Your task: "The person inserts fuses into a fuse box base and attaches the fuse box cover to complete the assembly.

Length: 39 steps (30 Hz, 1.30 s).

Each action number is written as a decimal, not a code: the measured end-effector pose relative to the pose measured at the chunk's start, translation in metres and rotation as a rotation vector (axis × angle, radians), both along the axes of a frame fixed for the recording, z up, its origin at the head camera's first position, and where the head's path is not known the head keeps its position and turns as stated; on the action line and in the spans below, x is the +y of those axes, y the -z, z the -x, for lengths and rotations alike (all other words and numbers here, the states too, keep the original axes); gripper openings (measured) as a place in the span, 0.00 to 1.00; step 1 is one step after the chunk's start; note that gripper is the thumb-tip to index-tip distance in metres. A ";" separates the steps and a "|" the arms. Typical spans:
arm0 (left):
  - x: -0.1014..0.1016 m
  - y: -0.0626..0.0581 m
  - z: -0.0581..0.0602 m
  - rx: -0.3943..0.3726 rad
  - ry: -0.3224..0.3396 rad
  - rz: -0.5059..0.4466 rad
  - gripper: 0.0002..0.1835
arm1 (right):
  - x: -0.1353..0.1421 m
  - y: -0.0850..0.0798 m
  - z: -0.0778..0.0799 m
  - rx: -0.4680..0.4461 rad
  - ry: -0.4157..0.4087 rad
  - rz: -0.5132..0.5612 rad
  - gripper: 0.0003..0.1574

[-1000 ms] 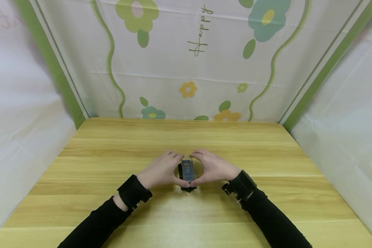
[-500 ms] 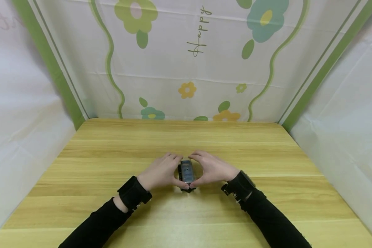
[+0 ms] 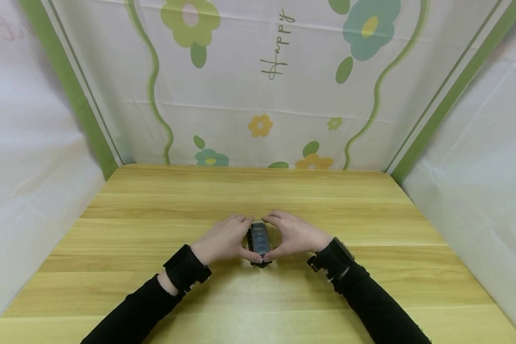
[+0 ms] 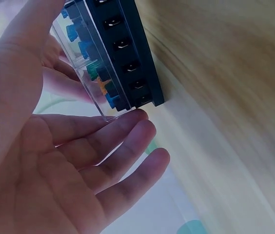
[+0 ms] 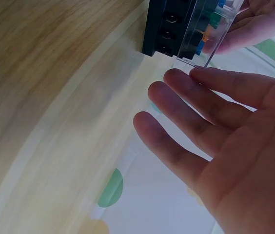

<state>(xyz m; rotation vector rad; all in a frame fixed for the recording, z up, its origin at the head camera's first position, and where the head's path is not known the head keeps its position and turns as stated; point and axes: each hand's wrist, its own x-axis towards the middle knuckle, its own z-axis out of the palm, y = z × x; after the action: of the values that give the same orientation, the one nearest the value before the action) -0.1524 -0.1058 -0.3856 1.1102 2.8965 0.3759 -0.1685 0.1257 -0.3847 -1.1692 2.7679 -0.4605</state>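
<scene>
A small fuse box lies at mid-table, its black base (image 4: 136, 58) lined with terminals along the side. Over it is a clear plastic cover (image 3: 260, 239), through which blue, green and orange fuses (image 4: 93, 70) show. My left hand (image 3: 223, 240) pinches the cover's left side, thumb at the near end and index finger at the far end. From the right, my right hand (image 3: 298, 233) pinches the same two ends, its thumb tip meeting the left one. The other fingers (image 5: 176, 119) of both hands extend loosely beyond the cover's far end.
The wooden table (image 3: 258, 306) has light yellow planks. Behind it hangs a white curtain (image 3: 223, 86) printed with flowers, and white fabric walls (image 3: 477, 157) close off both sides. A black strap camera (image 3: 186, 267) sits on each wrist.
The clear cover has shifted slightly and now sits a little lower and squarer over the black base. Both hands keep the same hold, and the head view has tilted a trifle.
</scene>
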 end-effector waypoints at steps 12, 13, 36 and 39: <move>0.003 -0.003 0.000 -0.009 0.026 -0.008 0.56 | 0.003 -0.003 -0.002 -0.057 -0.049 0.069 0.59; 0.003 -0.004 0.000 -0.009 0.032 -0.014 0.56 | 0.003 -0.004 -0.002 -0.058 -0.056 0.070 0.59; 0.004 0.001 -0.003 -0.051 0.048 -0.033 0.55 | 0.003 0.000 0.000 -0.090 -0.066 0.064 0.58; 0.004 0.002 -0.003 -0.057 0.040 -0.040 0.56 | 0.003 -0.001 0.001 -0.084 -0.072 0.067 0.58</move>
<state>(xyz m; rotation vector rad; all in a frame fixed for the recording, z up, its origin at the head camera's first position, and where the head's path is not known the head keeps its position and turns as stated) -0.1495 -0.1015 -0.3878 1.1417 2.8246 0.4583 -0.1699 0.1287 -0.3838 -1.2300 2.6486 -0.5846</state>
